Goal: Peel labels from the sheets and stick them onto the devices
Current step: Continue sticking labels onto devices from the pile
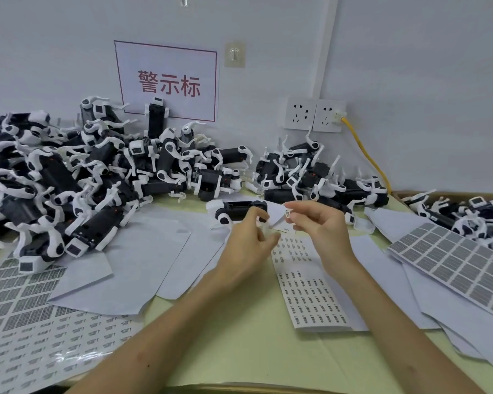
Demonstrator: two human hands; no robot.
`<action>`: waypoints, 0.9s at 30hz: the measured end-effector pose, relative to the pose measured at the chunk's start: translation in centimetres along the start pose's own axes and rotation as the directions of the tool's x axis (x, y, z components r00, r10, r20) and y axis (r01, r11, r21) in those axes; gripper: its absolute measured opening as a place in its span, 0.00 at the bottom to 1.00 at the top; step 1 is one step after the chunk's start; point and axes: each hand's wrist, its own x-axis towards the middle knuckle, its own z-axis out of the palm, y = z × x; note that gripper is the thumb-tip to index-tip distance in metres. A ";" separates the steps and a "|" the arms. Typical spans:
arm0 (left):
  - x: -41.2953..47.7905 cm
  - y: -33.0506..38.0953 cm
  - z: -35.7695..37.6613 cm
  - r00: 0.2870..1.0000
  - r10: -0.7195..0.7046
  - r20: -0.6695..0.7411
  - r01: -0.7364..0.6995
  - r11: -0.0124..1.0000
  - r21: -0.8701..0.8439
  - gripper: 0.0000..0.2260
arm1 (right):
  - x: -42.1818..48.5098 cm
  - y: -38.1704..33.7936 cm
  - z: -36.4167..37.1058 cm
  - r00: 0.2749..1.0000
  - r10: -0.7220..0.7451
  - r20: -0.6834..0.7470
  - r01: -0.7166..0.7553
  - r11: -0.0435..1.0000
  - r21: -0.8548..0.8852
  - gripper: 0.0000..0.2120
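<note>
Now, the right hand pinches a tiny rectangular label while the left hand pinches the glossy sheet.

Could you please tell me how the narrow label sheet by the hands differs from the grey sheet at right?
The narrow sheet bears small dark-printed labels on white; the grey sheet bears larger grey rectangles. The narrow sheet is slim; the grey sheet is wider. Both lie flat among white papers.
</note>
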 end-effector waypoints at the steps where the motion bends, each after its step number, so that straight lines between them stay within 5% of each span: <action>1: 0.1 0.1 -0.1 1.000 0.005 -0.031 -0.007 0.997 -0.073 0.10 | 0.0 0.1 0.1 1.000 -0.014 -0.012 0.014 0.999 -0.041 0.12; 8: 0.1 1.0 -0.9 0.998 0.053 0.022 -0.042 0.931 -0.362 0.06 | -0.3 -0.1 0.2 0.995 -0.094 -0.011 0.091 0.978 -0.189 0.11; 27: 0.1 1.2 -0.8 0.993 0.103 0.055 -0.083 0.956 -0.282 0.12 | -0.5 0.4 0.3 0.964 -0.258 -0.063 0.206 0.875 -0.439 0.05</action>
